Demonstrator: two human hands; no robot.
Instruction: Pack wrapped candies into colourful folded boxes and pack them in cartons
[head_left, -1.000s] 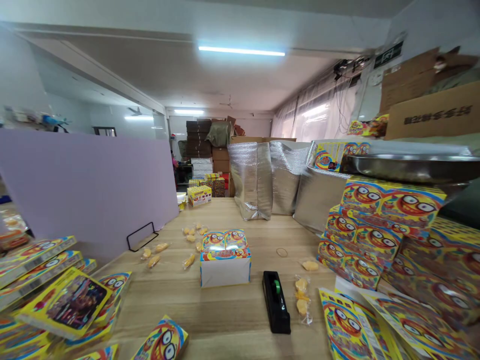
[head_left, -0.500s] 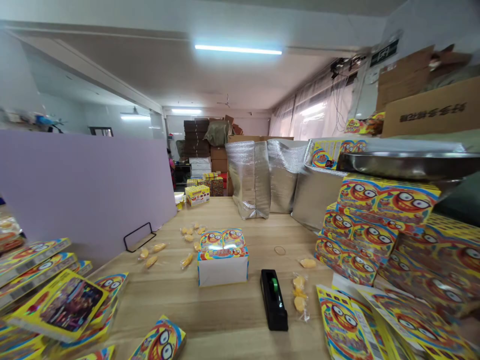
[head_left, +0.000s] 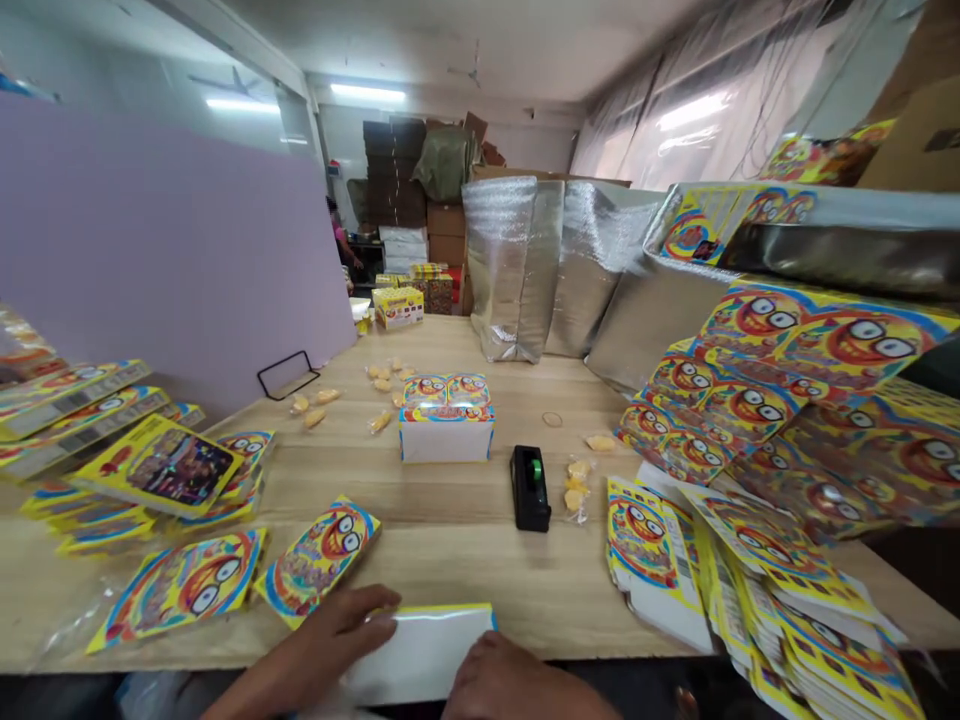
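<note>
Head view (only one): white box (head_left: 427, 655) is at the near edge of the table (head_left: 555, 600), btwn the person's hands, long side crosswise, blank white face showing. L hand (head_left: 334, 645) grasps its L end, fingers over the upper corner. R hand (head_left: 514, 685) is curled against the R end; fingertips hidden, so can't tell if it grips or just presses.

Main risk, IMO: box overlaps the table edge in view, so if L grip slackens while R pushes, it could tip or drop off the front. Pressing too hard w/ the curled R hand might also dent the end, b/c the card looks thin.

Nearby: printed pack (head_left: 322, 560) lies just beyond L hand; a sideways swing of the wrist could knock it. Carton pile (head_left: 750, 590) on the R is fanned & reaches past the near edge, so an elbow bump could start it sliding. Tape dispenser (head_left: 531, 495) stands ahead of R hand, wrapped sweets (head_left: 577, 485) just beside it; a hasty reach there could scatter them. Printed box (head_left: 446, 440) sits farther back, well apart from both hands.
</note>
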